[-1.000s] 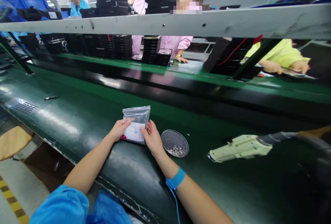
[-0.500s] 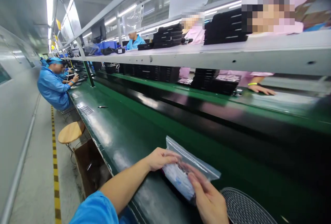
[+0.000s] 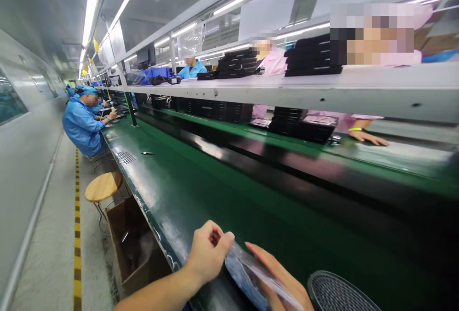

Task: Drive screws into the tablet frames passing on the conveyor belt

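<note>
A clear plastic zip bag (image 3: 247,280) with bluish-white contents is between my hands, low over the green bench; what is inside cannot be made out. My left hand (image 3: 210,251) pinches the bag's far left corner between thumb and curled fingers. On the other side, my right hand (image 3: 283,280) wraps round the bag near its right end, fingers partly behind the plastic. Just right of that hand, a round dark mesh-topped object (image 3: 339,292) sits on the bench, cut off by the lower edge of the picture.
The green bench (image 3: 179,177) runs away to the left, with a small dark tool (image 3: 147,153) on it. A wooden stool (image 3: 103,186) and an open cardboard box (image 3: 132,244) stand beside it. Black stacks (image 3: 313,55) line the shelf; co-workers sit opposite and farther along.
My left hand has moved from lying over the bag to pinching its corner. The bag has been turned and lowered toward me, and my view has tilted up slightly.
</note>
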### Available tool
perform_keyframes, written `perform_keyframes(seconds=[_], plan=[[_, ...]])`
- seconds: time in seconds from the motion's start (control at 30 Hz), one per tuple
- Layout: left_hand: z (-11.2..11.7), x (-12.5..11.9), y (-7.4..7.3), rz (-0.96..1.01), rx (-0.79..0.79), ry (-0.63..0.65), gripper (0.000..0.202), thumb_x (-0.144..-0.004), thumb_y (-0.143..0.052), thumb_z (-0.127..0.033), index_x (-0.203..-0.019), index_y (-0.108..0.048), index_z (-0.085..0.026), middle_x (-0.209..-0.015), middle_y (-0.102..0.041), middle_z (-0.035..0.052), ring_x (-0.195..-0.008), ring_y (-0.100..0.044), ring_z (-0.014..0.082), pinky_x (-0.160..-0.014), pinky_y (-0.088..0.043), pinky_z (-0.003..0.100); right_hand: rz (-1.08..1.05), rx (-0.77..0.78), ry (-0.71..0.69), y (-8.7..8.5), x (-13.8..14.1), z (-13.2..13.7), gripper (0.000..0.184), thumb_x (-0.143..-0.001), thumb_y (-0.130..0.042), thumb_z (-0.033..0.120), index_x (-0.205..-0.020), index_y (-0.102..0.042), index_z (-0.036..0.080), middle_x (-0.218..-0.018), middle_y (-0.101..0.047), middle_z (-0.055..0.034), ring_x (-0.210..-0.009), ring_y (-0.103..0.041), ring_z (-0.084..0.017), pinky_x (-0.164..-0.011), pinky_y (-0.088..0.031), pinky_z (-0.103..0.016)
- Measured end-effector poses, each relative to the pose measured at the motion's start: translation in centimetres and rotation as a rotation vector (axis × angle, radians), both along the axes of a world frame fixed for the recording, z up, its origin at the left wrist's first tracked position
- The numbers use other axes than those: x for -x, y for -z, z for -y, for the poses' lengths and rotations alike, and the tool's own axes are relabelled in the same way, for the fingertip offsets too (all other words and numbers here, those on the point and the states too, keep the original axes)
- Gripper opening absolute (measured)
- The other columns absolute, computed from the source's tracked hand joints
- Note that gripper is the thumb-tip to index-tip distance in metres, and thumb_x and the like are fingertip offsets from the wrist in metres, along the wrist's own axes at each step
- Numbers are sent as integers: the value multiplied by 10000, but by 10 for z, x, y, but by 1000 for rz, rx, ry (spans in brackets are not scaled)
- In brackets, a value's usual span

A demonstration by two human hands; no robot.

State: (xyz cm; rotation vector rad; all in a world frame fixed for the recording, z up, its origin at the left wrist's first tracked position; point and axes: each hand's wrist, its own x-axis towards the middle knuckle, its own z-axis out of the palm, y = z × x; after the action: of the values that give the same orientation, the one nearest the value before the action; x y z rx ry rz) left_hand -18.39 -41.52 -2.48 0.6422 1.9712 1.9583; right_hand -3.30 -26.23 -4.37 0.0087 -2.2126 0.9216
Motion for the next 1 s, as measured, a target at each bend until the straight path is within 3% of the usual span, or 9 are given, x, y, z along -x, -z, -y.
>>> perform_keyframes(seconds=[0.1, 0.13, 0.27, 0.33, 0.43, 0.6, 0.73, 0.87, 1.0], plan=[[16, 0, -9, 99, -2, -92, 623, -728, -666, -817, -644, -476, -230, -480, -503, -26, -482, -539, 148, -555, -397, 287, -112, -135, -78, -4, 3, 0, 378, -986, -508, 233, -1309, -694, 295, -1269, -739, -72, -1118, -744, -277, -943, -647, -371], [20, -1, -13, 140, 0, -58, 659, -734, -620, -851, -599, -468, -225, -457, -501, -14, -472, -550, 152, -561, -407, 291, -120, -173, -83, -2, 4, 1, 394, -989, -504, 232, -1340, -674, 292, -1277, -735, -76, -1125, -741, -281, -943, -647, -374], [26, -12, -19, 383, 55, 376, 749, -691, -608, -890, -558, -612, -152, -527, -599, 50, -507, -577, 154, -572, -449, 292, -102, -396, -189, 8, 8, 11, 488, -985, -559, 284, -1473, -555, 275, -1327, -708, -97, -1189, -709, -298, -1037, -596, -437], [24, -18, -20, 438, 42, 388, 667, -646, -739, -794, -605, -653, -134, -571, -612, 30, -538, -557, 125, -586, -454, 265, -119, -429, -195, 10, 9, 17, 543, -977, -555, 234, -1516, -499, 265, -1340, -700, -105, -1210, -698, -284, -1059, -581, -437], [20, -22, -21, 468, 23, 365, 536, -666, -800, -648, -635, -672, -129, -610, -627, 26, -586, -566, 122, -621, -482, 257, -94, -390, -144, 11, 6, 18, 579, -943, -588, 205, -1514, -495, 241, -1358, -688, -115, -1235, -684, -279, -1052, -587, -421], [17, -21, -27, 485, -34, 547, 514, -689, -842, -562, -864, -771, -84, -832, -735, 128, -767, -682, 185, -792, -556, 324, -43, -246, -15, 11, -3, 7, 500, -926, -666, 305, -1410, -579, 212, -1376, -669, -149, -1215, -696, -279, -1006, -613, -379], [17, -18, -30, 505, -28, 645, 530, -652, -898, -514, -920, -780, -72, -899, -748, 159, -836, -707, 222, -846, -563, 373, -71, -212, -51, 1, -8, 12, 567, -929, -690, 398, -1444, -534, 220, -1352, -682, -143, -1214, -695, -266, -1028, -596, -358], [22, -4, -33, 394, 15, 597, 495, -683, -868, -562, -814, -764, -96, -796, -735, 110, -747, -670, 181, -803, -539, 330, -92, -71, -169, -22, -14, 19, 807, -880, -509, 784, -1413, -563, 182, -1293, -696, -176, -1209, -682, -321, -1034, -574, -442], [26, 5, -33, 303, 61, 630, 458, -732, -833, -573, -666, -733, -131, -682, -696, 54, -696, -614, 144, -775, -486, 271, -30, 169, -148, -40, -18, 21, 817, -901, -295, 847, -1156, -678, 173, -1062, -745, -142, -979, -726, -264, -867, -591, -388]])
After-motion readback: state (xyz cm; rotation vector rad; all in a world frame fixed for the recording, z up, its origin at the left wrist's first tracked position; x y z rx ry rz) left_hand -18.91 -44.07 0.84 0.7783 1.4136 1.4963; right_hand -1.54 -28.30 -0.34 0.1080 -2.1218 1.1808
